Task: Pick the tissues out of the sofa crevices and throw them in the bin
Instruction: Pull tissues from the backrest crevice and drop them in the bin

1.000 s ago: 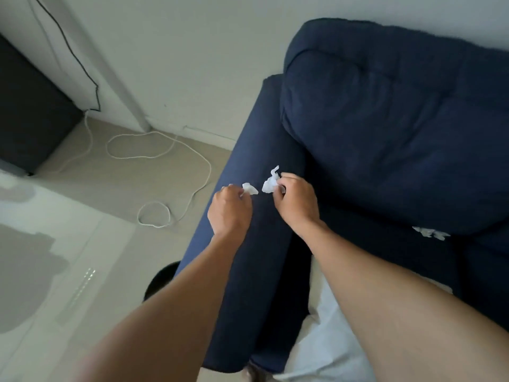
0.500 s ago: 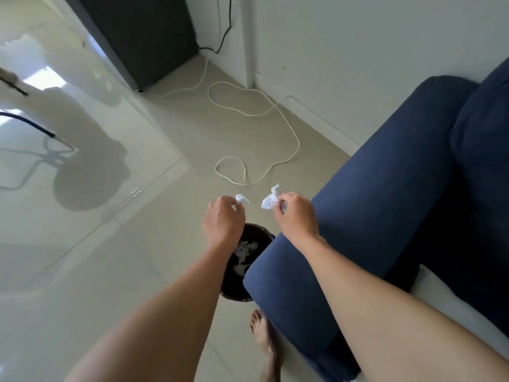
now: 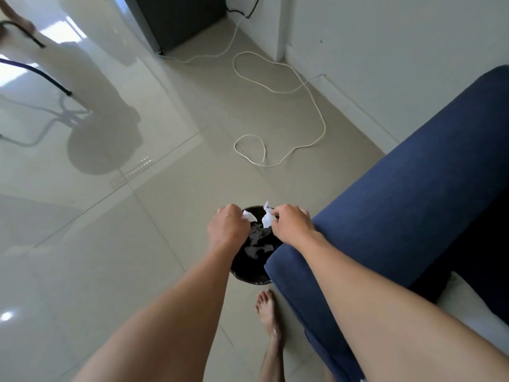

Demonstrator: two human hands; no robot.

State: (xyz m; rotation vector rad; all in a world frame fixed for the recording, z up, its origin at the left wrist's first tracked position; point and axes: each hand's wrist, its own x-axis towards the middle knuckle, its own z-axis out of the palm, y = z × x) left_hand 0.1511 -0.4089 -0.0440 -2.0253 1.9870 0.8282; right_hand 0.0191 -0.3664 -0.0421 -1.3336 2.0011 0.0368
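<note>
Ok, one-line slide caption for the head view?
Both hands, left and right, hold crumpled white tissues over the round black bin beside the navy fabric sofa arm.

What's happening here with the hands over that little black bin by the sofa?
A person is binning tissues. The left hand pinches one small tissue scrap and the right hand pinches another tissue scrap, both held over the black bin beside the blue sofa arm. Neither is released yet; white scraps already lie inside.

Left hand (image 3: 228, 231): fist closed, knuckles up, forearm bare and extended far. Right hand (image 3: 292, 226): fingers pinched shut, level with the left, near it, apart. Bare foot (image 3: 267, 312) below.
</note>
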